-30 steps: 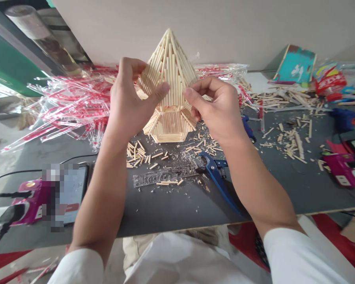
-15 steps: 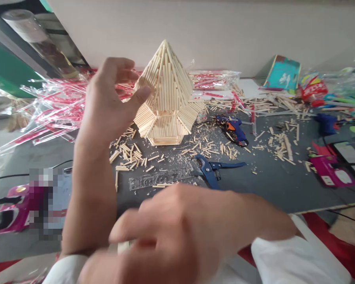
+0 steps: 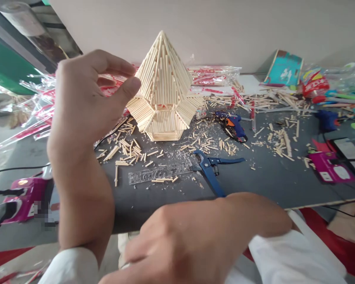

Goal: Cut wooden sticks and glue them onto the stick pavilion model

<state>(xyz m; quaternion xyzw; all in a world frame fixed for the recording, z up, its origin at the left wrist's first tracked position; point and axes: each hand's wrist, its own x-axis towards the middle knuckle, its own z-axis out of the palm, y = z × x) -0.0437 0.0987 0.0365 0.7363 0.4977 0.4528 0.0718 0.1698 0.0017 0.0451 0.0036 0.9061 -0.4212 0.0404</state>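
A pointed model of thin pale wooden sticks (image 3: 163, 85) stands upright on the table, with a steep roof, flared lower panels and a stick base. Raised at its left is my left hand (image 3: 85, 94), open, with thumb and fingers apart at the roof's left edge; whether they touch it I cannot tell. Low in front of the table edge, my right hand (image 3: 177, 240) is curled closed, its back towards me. Anything within its fingers is hidden. A blue-handled cutter (image 3: 208, 167) and a clear plastic ruler (image 3: 156, 173) lie between the right hand and the model.
Short stick offcuts (image 3: 130, 150) lie scattered over the grey table. A blue glue gun (image 3: 235, 127) rests right of the model. Red-and-clear plastic wrappers (image 3: 35, 106) pile up at left. Magenta power blocks (image 3: 329, 167) with black cables sit at both sides. A turquoise piece (image 3: 284, 69) leans against the wall.
My left hand has shifted left, slightly away from the model. My right hand has moved a little down and right, staying curled. The model stays standing; the whole view has shifted slightly.
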